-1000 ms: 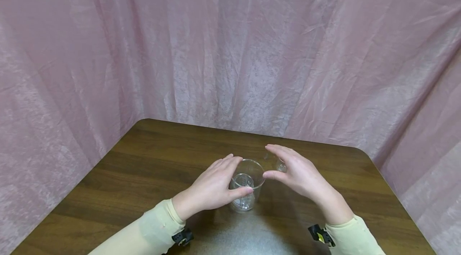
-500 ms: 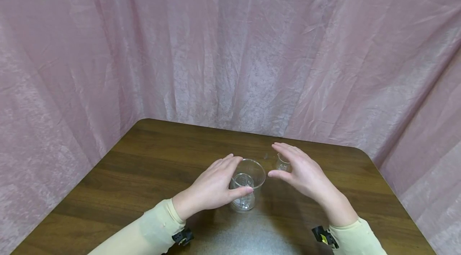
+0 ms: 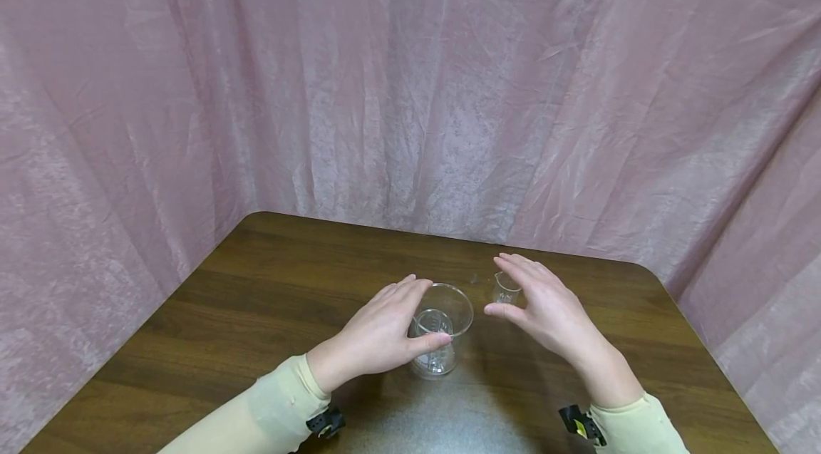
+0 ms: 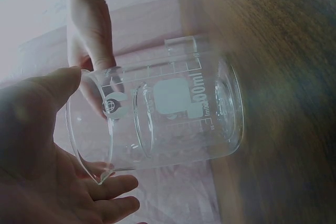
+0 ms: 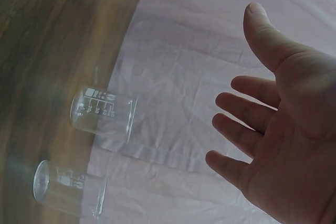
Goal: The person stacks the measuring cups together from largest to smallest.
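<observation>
My left hand point(image 3: 385, 329) holds a large clear glass beaker point(image 3: 457, 318) near its rim, thumb on the near side and fingers on the far side. The beaker stands upright on the table, with white markings seen in the left wrist view. Inside it sits a smaller beaker point(image 4: 143, 124), its rim lower down. My right hand point(image 3: 545, 308) hovers apart to the right, fingers extended and thumb spread, touching nothing. Just beyond its fingers stands a small graduated beaker point(image 3: 504, 289). The right wrist view shows this small beaker point(image 5: 102, 111) and another small beaker point(image 5: 68, 187).
The brown wooden table point(image 3: 276, 283) has rounded far corners. Pink velvet curtains point(image 3: 410, 83) hang behind it and at both sides. A black strap point(image 3: 326, 422) is on the left wrist, and another black strap point(image 3: 580, 425) is on the right.
My right hand has moved away from the large beaker's rim to the right, uncovering more of the small beaker behind. The left hand and the large beaker have stayed put.
</observation>
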Demonstrator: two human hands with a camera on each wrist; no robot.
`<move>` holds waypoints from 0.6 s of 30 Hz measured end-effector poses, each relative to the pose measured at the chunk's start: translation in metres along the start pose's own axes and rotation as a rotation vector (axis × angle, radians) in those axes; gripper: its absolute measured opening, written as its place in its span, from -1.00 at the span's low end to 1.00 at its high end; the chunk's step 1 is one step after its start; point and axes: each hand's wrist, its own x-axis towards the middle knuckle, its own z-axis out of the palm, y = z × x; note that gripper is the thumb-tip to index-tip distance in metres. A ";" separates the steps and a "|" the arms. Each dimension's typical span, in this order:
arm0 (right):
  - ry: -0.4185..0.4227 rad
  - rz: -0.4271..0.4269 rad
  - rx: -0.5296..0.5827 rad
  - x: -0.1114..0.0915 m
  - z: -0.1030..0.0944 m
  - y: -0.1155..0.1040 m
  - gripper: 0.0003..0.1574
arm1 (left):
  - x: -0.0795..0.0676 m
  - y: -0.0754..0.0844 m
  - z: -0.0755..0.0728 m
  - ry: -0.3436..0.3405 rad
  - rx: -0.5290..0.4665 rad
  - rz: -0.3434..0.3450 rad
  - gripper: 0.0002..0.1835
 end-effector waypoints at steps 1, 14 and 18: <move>-0.001 0.002 -0.005 0.000 0.000 0.001 0.04 | 0.000 0.000 0.000 -0.001 0.000 0.000 0.01; -0.019 0.025 -0.023 0.001 0.001 0.009 0.03 | 0.000 0.000 0.000 -0.001 -0.008 0.004 0.00; -0.034 0.024 -0.031 0.001 0.003 0.012 0.04 | 0.000 0.000 -0.001 -0.008 -0.001 0.000 0.01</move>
